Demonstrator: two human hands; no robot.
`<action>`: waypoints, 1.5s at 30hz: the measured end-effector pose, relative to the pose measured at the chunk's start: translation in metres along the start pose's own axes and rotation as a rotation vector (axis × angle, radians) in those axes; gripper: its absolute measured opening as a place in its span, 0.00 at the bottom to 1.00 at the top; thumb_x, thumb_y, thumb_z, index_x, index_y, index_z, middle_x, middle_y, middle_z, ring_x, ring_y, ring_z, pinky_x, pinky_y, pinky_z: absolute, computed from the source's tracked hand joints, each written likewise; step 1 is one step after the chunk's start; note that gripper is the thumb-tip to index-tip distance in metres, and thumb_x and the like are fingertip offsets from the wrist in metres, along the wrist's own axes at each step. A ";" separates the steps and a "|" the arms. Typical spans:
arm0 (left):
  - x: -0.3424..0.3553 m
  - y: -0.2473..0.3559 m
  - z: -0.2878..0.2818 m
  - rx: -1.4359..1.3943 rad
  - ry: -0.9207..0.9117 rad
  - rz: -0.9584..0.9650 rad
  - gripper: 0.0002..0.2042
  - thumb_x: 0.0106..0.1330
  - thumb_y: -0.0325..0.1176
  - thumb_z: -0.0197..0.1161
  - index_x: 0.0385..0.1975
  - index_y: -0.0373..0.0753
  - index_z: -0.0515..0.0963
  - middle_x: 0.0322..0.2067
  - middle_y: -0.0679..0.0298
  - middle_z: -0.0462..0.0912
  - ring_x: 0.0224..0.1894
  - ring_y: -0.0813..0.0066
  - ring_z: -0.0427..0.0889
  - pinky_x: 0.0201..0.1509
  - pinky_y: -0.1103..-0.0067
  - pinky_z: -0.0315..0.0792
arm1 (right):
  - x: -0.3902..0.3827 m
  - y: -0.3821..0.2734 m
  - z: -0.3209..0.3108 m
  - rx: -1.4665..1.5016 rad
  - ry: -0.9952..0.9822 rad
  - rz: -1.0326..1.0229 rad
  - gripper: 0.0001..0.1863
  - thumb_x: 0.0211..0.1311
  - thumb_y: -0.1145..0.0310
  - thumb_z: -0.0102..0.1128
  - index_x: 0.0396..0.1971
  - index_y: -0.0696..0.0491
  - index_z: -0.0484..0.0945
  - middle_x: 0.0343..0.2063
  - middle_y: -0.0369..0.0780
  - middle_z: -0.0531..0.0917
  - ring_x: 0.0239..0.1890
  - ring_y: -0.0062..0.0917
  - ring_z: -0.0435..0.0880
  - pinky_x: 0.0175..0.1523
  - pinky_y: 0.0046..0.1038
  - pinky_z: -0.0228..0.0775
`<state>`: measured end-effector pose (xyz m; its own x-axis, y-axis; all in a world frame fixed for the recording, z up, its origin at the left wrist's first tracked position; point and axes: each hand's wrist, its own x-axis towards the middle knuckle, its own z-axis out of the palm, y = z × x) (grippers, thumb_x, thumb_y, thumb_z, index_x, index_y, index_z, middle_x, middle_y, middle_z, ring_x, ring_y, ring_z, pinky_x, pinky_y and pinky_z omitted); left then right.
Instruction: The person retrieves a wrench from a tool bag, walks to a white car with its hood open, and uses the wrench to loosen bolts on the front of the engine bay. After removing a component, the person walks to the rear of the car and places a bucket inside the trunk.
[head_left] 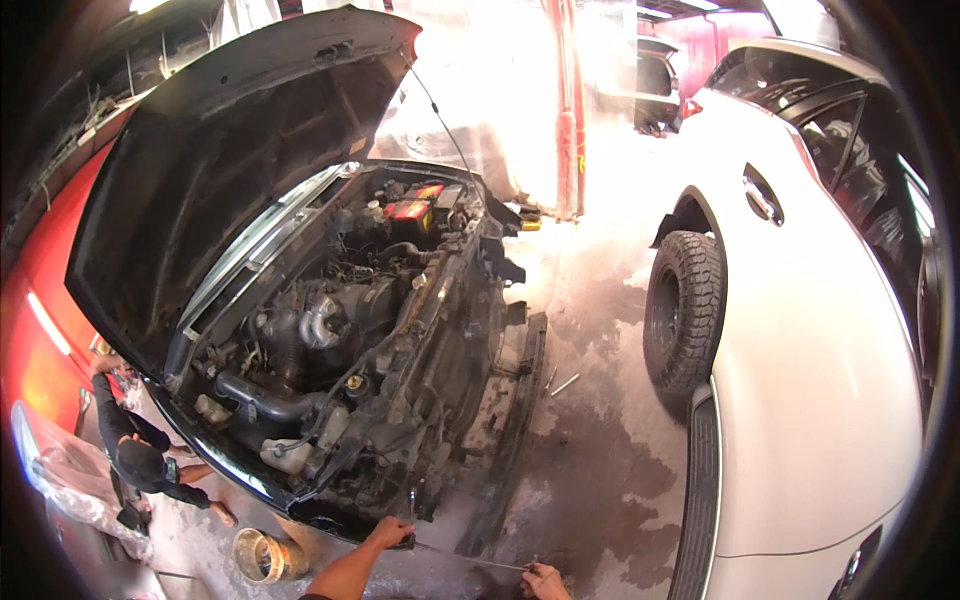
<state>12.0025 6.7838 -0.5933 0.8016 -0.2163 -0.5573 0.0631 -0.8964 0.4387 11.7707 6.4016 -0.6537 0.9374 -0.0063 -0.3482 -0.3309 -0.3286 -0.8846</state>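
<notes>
The front of a dark car stands before me with its engine bay [340, 310] exposed and its front-end parts off. At its near front corner, my left hand [388, 532] is closed at the inner end of a long thin metal rod [470, 556]. My right hand [545, 581], close to the lower edge, is closed around the rod's other end. Between the hands the rod lies roughly level, sloping down a little to the right. A small shiny metal piece, like a socket extension [412, 496], stands upright just above my left hand; whether it joins the rod is unclear.
The raised hood [240, 150] leans over at the left. A dark beam [515, 430] and a metal bar [565, 385] lie on the floor. A white vehicle [820, 350] stands right. A person [150, 460] crouches left, near a bucket [268, 556].
</notes>
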 end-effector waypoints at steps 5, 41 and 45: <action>0.002 0.001 0.005 -0.057 -0.024 -0.060 0.21 0.60 0.53 0.62 0.40 0.40 0.83 0.38 0.49 0.83 0.45 0.52 0.81 0.49 0.68 0.72 | -0.017 -0.097 -0.026 1.089 0.116 0.663 0.27 0.60 0.54 0.54 0.53 0.58 0.69 0.46 0.57 0.76 0.44 0.48 0.79 0.48 0.50 0.76; -0.003 -0.020 0.004 -0.142 -0.057 -0.056 0.23 0.58 0.56 0.62 0.34 0.39 0.84 0.28 0.53 0.84 0.37 0.58 0.84 0.45 0.69 0.73 | -0.020 -0.084 -0.002 1.106 0.140 0.753 0.20 0.64 0.58 0.55 0.50 0.55 0.73 0.36 0.51 0.80 0.32 0.41 0.81 0.38 0.41 0.78; -0.001 0.003 0.002 -0.060 -0.057 -0.011 0.23 0.58 0.56 0.63 0.35 0.39 0.85 0.28 0.54 0.84 0.35 0.60 0.83 0.43 0.70 0.73 | -0.022 -0.042 -0.001 0.594 0.168 0.165 0.19 0.63 0.65 0.56 0.52 0.57 0.73 0.36 0.50 0.80 0.31 0.38 0.81 0.37 0.38 0.78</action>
<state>12.0002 6.7806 -0.5931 0.7655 -0.2298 -0.6010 0.1085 -0.8746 0.4726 11.7643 6.4147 -0.6084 0.8575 -0.1757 -0.4835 -0.4308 0.2684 -0.8616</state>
